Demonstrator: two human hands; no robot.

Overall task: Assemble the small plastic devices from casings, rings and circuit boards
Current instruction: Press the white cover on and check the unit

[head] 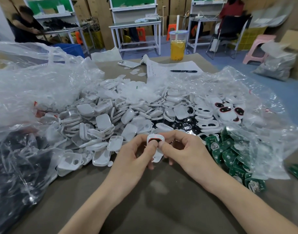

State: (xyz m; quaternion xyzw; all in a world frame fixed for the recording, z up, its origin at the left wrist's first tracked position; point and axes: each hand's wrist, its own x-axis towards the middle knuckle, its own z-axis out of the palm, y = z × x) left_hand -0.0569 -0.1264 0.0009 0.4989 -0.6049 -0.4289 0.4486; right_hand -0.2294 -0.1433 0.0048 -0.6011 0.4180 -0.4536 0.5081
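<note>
Both hands hold one small white device (155, 138) with a black, red-rimmed window, just above the table's near middle. My left hand (136, 152) grips it from the left with the thumb pressing on its face. My right hand (183, 149) pinches it from the right, thumb beside the left thumb. Behind lies a big heap of white casings (101, 122) and white rings (207, 125). Green circuit boards (229, 154) are piled at the right. Several finished devices (227, 112) with dark windows sit at the far right of the heap.
Crumpled clear plastic bags (35, 85) flank the heap on both sides, one with dark parts (13, 166) at the left. A phone (128, 64), a paper sheet (172, 68) with a black pen (183, 71) and a cup of yellow drink (177, 46) stand at the table's far end. People sit at benches beyond.
</note>
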